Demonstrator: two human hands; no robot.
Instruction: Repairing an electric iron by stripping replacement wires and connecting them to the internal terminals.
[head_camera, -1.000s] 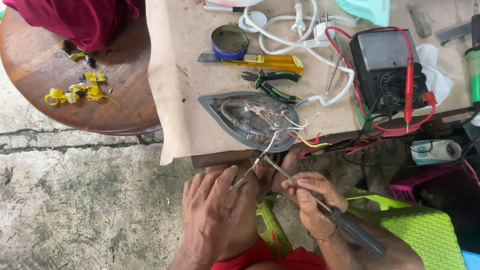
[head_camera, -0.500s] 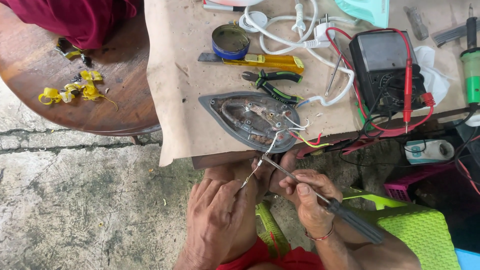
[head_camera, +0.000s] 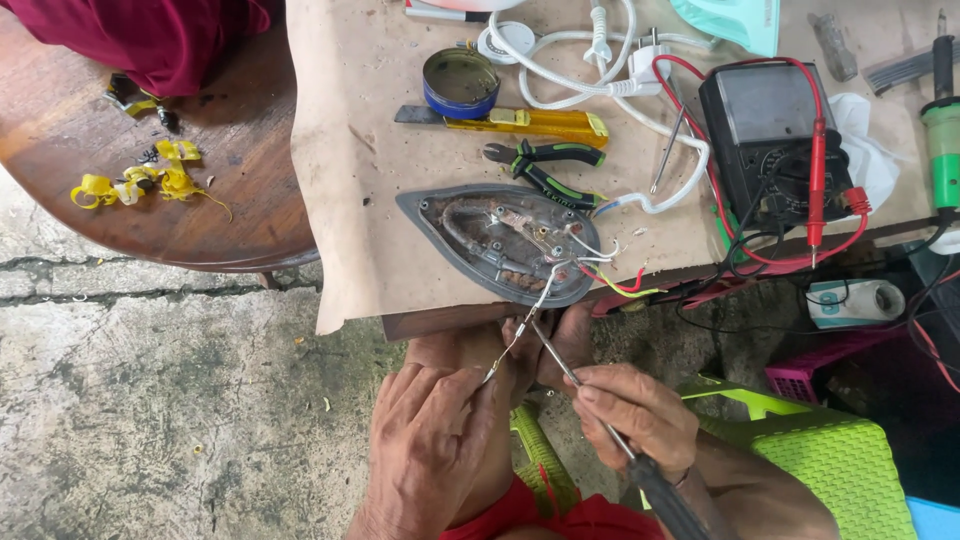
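Head view, looking straight down: the left hand (head_camera: 430, 450) hangs below the near edge of the table (head_camera: 360, 170), fingers curled, its fingertips pinching the end of a thin white wire (head_camera: 520, 335) that runs up to the iron base (head_camera: 500, 240). The right hand (head_camera: 635, 415) sits just beside it, closed around a slim tool with a dark handle (head_camera: 655, 485); the metal shaft slants up toward the same wire, and its tip meets the wire close to the table's near edge. Both hands hover over the person's knees, not resting on anything I can make out.

The iron base lies on the brown paper covering the table, right at the near edge, its pointed end toward the left. Its inner side faces up, and more loose wires, white, red and yellow, spill from its right end.

Just behind it lie green-handled pliers (head_camera: 545, 165), then a yellow utility knife (head_camera: 525, 122) and a round blue tin (head_camera: 460, 82) farther back. A white power cord (head_camera: 600, 75) loops near the far edge. Toward the right edge stands a black meter (head_camera: 765, 130) with red leads (head_camera: 818, 175) draped over it, and a green soldering iron (head_camera: 940, 130) lies at the right corner.

To the left, apart from the table, a round wooden stool top (head_camera: 120, 220) carries yellow scraps (head_camera: 140, 182). Bottom right, a green woven chair (head_camera: 830, 465) stands on the concrete floor (head_camera: 150, 400).
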